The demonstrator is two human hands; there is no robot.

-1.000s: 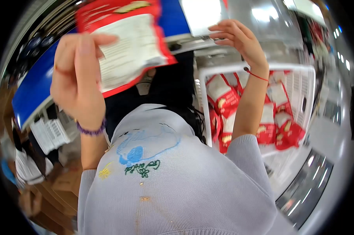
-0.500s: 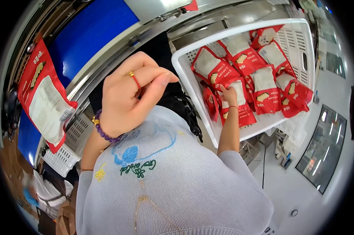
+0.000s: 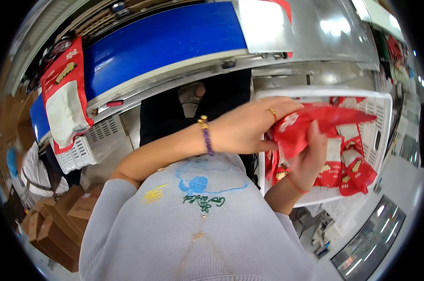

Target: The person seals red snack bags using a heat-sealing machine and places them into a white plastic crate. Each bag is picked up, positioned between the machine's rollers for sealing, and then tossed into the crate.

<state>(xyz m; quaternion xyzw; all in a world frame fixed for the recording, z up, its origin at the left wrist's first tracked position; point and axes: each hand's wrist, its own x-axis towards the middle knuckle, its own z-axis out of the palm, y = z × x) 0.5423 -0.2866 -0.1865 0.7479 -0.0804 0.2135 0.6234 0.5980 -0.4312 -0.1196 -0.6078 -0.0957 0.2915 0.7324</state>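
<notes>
One red pouch (image 3: 298, 127) is up in both hands, over the white crate (image 3: 386, 112). The left hand (image 3: 247, 124) has its fingers closed on the pouch's left end; the right hand (image 3: 312, 157) pinches its near side. How many pouches are dealt with is hard to judge: a loose layer of packed pouches (image 3: 331, 173) lies inside the crate, and another pouch (image 3: 64, 105) rests well to the crate's left, overhanging the near edge of the blue tabletop (image 3: 174, 42). I cannot tell whether the held pouch is sealed.

The blue surface looks smooth and slightly shiny. Beyond the crate are a pale metal plate (image 3: 266, 28) and a steel surface (image 3: 334, 30). Far to its left are a second basket (image 3: 76, 153), cardboard boxes (image 3: 57, 229) and a person in white (image 3: 36, 173); to its right, a pale floor and a dark glazed panel (image 3: 371, 234).
</notes>
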